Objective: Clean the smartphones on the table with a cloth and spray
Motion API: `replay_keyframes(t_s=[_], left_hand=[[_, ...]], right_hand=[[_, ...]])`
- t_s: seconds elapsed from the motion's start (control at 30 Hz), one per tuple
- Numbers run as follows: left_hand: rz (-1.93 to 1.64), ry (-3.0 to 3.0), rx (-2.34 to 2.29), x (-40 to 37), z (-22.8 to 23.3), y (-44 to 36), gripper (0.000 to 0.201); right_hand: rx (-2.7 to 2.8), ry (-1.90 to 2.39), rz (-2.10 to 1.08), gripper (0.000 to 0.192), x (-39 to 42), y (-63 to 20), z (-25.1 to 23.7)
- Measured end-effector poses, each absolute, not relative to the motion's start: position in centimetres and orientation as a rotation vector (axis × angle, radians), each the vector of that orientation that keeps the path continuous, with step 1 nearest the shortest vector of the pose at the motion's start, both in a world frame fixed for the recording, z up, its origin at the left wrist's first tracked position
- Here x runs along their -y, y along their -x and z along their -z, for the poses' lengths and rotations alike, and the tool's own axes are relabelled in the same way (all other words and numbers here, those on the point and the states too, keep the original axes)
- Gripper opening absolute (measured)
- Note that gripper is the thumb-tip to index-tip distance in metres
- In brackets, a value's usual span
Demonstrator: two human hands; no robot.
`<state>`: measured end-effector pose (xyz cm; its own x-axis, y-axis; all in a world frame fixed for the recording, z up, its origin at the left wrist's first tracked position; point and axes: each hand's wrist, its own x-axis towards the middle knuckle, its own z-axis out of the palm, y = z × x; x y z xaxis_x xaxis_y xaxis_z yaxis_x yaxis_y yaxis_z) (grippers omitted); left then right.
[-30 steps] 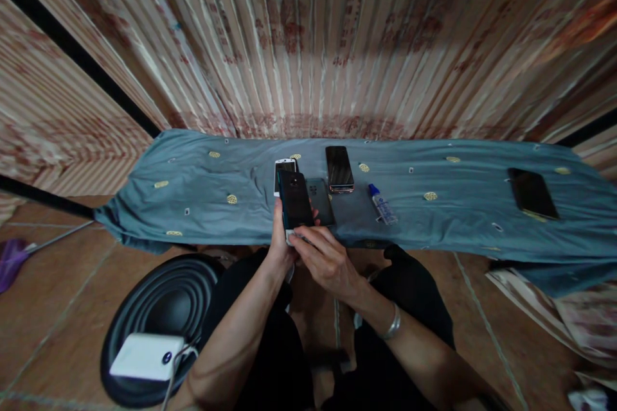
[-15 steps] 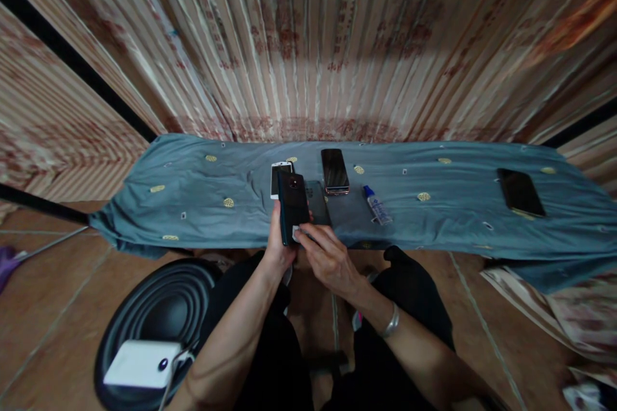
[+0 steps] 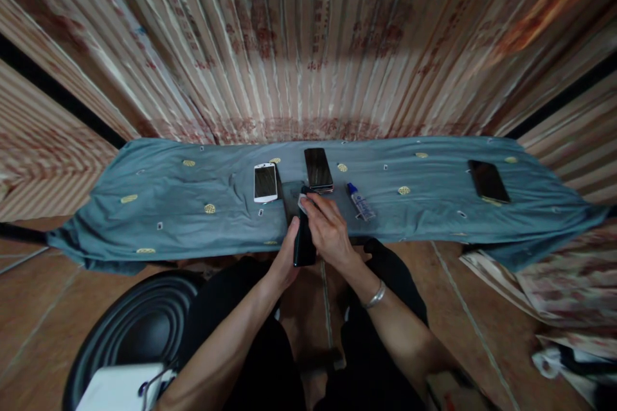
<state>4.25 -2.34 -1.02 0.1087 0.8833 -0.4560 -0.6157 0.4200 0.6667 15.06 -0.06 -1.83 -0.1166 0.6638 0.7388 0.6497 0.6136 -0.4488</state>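
Observation:
My left hand (image 3: 284, 260) is closed along the side of a dark smartphone (image 3: 304, 245), held tilted above the near edge of the cloth-covered table. Pinched in the fingers of my right hand (image 3: 330, 229) is a small white wipe (image 3: 302, 201), pressed against the phone's upper end. Behind the held phone, a greyish flat thing (image 3: 290, 196) lies partly hidden. To its left rests a white phone (image 3: 265, 182) with a dark screen. Beyond my right hand sits a small stack of phones (image 3: 318, 168), and a clear bottle with a blue cap (image 3: 361, 203) lies to the right.
A blue-green patterned cloth (image 3: 212, 228) covers the long narrow table. Another black phone (image 3: 488, 181) lies toward its right end. At lower left, a white device with a cable (image 3: 116, 388) rests on a round black ridged stool (image 3: 144, 308). Pleated curtains (image 3: 289, 77) hang behind.
The held phone has turned and dropped lower, uncovering the white phone. My right hand with the wipe has moved from the phone's lower end to its upper end. The view has shifted slightly right.

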Motion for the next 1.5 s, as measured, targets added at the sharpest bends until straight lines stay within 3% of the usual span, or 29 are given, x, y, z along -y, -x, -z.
replay_keyframes(t_s=[0.27,0.57,0.7,1.0,1.5], left_hand=[[-0.975,-0.539,-0.970,3.3,0.9,-4.3,0.051],[-0.916,-0.386,-0.991,3.0,-0.6,-4.0,0.043],[-0.919,-0.351,-0.989,2.8,-0.8,-3.7,0.046],[-0.893,-0.309,-0.930,2.6,-1.2,-3.4,0.053],[-0.978,-0.273,-0.953,1.7,-1.3,-3.0,0.054]], right_hand=[[1.744,1.172,-0.018,0.041,-1.0,-16.1,1.7],[1.725,1.255,-0.132,0.038,-1.6,-17.2,2.2],[1.558,1.284,-0.368,0.034,-2.0,-17.6,3.0],[0.793,1.057,-1.369,0.043,-3.1,-17.7,3.2],[0.759,1.083,-1.531,0.047,-1.8,-16.4,3.0]])
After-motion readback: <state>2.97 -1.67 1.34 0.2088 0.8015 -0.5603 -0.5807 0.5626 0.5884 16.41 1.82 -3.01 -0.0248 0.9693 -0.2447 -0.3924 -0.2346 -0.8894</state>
